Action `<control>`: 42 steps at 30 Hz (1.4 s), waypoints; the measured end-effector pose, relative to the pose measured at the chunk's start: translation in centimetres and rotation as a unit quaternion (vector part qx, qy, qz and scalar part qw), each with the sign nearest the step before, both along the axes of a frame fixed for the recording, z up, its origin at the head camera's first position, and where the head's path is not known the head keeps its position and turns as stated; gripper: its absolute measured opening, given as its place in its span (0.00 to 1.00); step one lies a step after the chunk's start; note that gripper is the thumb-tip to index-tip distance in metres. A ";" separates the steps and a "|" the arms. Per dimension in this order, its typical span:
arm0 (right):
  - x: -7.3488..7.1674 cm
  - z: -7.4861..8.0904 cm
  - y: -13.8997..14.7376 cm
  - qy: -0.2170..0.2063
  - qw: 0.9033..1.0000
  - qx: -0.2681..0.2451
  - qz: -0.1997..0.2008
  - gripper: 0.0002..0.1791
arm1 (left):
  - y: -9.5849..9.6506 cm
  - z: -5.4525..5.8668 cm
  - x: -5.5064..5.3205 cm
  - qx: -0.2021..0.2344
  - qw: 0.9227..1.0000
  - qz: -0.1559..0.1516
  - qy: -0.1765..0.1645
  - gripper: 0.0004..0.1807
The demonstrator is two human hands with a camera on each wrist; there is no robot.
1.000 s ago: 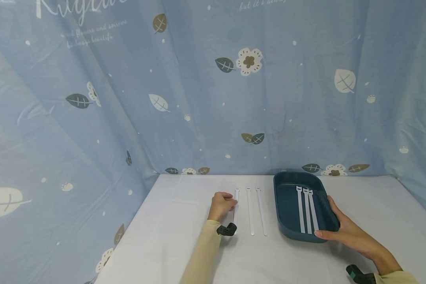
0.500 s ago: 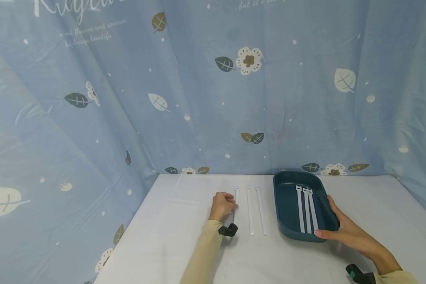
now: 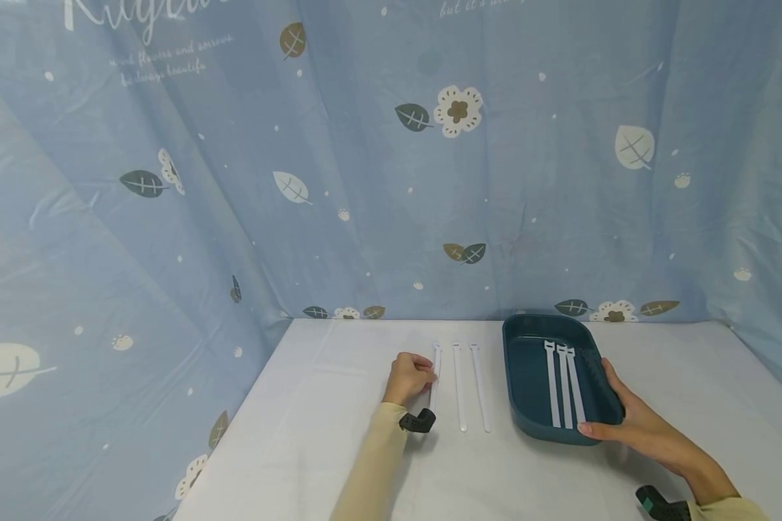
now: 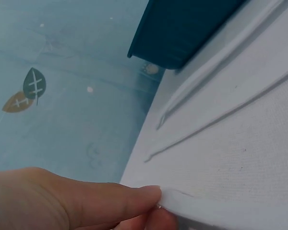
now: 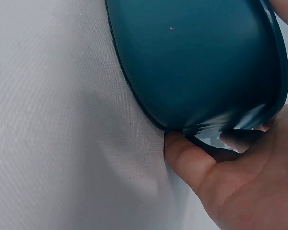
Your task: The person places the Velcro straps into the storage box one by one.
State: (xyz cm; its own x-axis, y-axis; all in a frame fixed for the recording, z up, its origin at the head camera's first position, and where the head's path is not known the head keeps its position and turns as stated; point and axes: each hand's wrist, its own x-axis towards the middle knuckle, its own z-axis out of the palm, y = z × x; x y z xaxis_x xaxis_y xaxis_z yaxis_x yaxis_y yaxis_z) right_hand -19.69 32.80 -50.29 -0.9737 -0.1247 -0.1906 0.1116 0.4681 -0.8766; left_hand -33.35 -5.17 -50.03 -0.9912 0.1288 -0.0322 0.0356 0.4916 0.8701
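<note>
While the right hand (image 3: pixel 645 430) grasps the teal tray (image 3: pixel 528 391) at its near right corner, the left hand (image 3: pixel 409 378) pinches the leftmost white strip (image 3: pixel 437 356), beside 2 other strips (image 3: pixel 460 391) on the table (image 3: pixel 339 347). The left wrist view bares this pinch, though any lift is unclear; only the head view shows 3 strips (image 3: pixel 565 387) inside the tray.

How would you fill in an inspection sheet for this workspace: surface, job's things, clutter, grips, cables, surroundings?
Surface: white tabletop, fabric texture in the right wrist view.
Job's things: dark teal tray with three white straps inside; two loose straps on the tabletop, side by side; one pinched strap.
Clutter: nothing seen.
Left grip: pinches that last strap between thumb and finger.
Right grip: holds the tray's near right corner.
Cables: nothing seen.
Surroundings: blue leaf-and-flower cloth; a dark device on each wrist.
</note>
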 end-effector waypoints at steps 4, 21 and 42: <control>0.0 0.1 0.1 0.001 1.000 0.000 0.002 0.71 | -0.1 0.2 0.0 0.001 1.000 -0.006 -0.015 0.08; 0.0 0.3 -0.1 0.005 1.000 0.002 -0.004 0.72 | -0.6 0.3 -0.2 0.033 0.997 -0.026 -0.057 0.09; 0.1 0.0 0.0 0.004 1.000 -0.004 -0.005 0.71 | -0.9 0.2 -0.3 0.131 0.987 -0.030 -0.091 0.16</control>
State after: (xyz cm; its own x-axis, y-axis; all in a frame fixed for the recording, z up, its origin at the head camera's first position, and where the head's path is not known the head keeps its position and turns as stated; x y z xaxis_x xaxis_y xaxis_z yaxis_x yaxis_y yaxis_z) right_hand -19.64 32.78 -50.25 -0.9761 -0.1173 -0.1827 0.1096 0.4605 -0.8809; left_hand -33.68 -6.04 -49.81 -0.9621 0.2150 -0.1676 -0.1113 0.2514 0.9615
